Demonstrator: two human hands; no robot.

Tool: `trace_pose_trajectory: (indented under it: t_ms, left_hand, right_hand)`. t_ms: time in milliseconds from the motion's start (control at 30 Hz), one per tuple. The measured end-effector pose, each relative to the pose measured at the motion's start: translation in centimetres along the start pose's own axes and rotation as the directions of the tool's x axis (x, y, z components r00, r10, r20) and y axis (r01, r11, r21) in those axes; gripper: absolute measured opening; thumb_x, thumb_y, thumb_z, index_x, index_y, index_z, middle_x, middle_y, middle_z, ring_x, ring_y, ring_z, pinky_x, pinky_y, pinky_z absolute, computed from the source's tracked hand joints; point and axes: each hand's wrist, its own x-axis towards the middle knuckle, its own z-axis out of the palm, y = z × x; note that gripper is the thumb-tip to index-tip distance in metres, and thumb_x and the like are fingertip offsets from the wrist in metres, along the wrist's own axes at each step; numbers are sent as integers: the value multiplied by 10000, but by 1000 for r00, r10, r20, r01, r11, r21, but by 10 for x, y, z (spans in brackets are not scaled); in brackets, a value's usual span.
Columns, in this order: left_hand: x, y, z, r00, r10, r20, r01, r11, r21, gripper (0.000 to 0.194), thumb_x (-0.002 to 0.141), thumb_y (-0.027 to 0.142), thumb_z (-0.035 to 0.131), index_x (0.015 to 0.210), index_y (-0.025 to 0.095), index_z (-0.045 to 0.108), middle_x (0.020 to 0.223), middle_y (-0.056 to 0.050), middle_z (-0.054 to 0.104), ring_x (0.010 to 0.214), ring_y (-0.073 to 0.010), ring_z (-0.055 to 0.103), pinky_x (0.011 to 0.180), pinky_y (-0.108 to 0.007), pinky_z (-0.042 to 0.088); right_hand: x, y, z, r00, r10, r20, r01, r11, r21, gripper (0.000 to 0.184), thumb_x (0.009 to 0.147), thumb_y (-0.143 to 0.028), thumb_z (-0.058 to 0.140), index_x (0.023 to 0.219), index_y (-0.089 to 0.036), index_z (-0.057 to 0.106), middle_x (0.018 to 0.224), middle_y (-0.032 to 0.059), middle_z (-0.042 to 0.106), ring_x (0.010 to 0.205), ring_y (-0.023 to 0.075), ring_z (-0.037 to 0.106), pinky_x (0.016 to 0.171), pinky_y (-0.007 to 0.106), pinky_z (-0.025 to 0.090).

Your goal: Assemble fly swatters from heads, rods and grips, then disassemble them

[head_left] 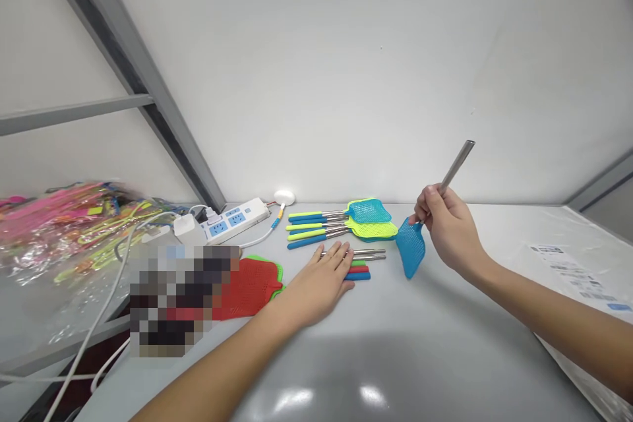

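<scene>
My right hand (448,224) is raised over the table, closed round a blue fly swatter (410,249). Its mesh head hangs down to the left, and a bare metal rod (457,163) sticks up from the fist; the join is hidden by the fingers. Palm down, my left hand (321,283) lies with fingers stretched over several loose metal rods (368,254) and coloured handles (359,275) in green, red and blue. Behind it rests a group of blue and yellow fly swatters (370,219), heads to the right. Red and green swatter heads (252,287) lie left of that hand.
A white power strip (237,221) with plugs and cables sits at the back left. Clear bags of colourful items (99,231) lie beyond the frame post. At the right is white wrapped packaging (568,270) with a label. A pale wall (366,79) stands behind the table.
</scene>
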Motion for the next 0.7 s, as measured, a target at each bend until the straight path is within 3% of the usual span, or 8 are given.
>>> trace_pose_trajectory:
  t_ms: [167, 367, 533, 700]
  left_hand:
    - [3, -2, -1, 1000, 14, 10, -14, 1000, -5, 556, 1027, 357, 319, 1503, 71, 282, 1568, -153, 267, 1462, -317, 211, 1153, -533, 255]
    - [2, -2, -2, 1000, 8, 23, -7, 1000, -30, 547, 1028, 340, 318, 1503, 71, 285, 1569, -149, 259, 1458, -318, 222, 1152, -542, 258]
    - [3, -3, 1, 1000, 12, 24, -11, 999, -49, 551, 1035, 363, 261, 1509, 81, 278, 1574, -141, 245, 1466, -307, 204, 1164, -539, 227]
    - [4, -5, 4, 1000, 7, 13, -7, 999, -45, 551, 1036, 376, 240, 1509, 100, 288, 1576, -133, 252, 1467, -298, 205, 1170, -531, 214]
  right_hand:
    - [-8, -4, 14, 996, -7, 85, -3, 993, 114, 329, 925, -491, 545, 735, -225, 504, 684, -43, 342, 592, 107, 375, 564, 267, 416]
    - [-15, -7, 25, 986, 29, 162, -65, 972, 224, 319, 943, -470, 528, 741, -223, 513, 654, -48, 283, 546, 101, 250, 471, 254, 219]
    - [-12, -4, 31, 987, 6, 162, -48, 965, 259, 309, 946, -439, 539, 734, -217, 506, 639, -50, 286, 537, 94, 246, 475, 264, 188]
    - [-16, -2, 34, 971, -41, 235, -15, 972, 234, 323, 957, -439, 518, 727, -213, 490, 639, -44, 331, 523, 89, 270, 467, 275, 174]
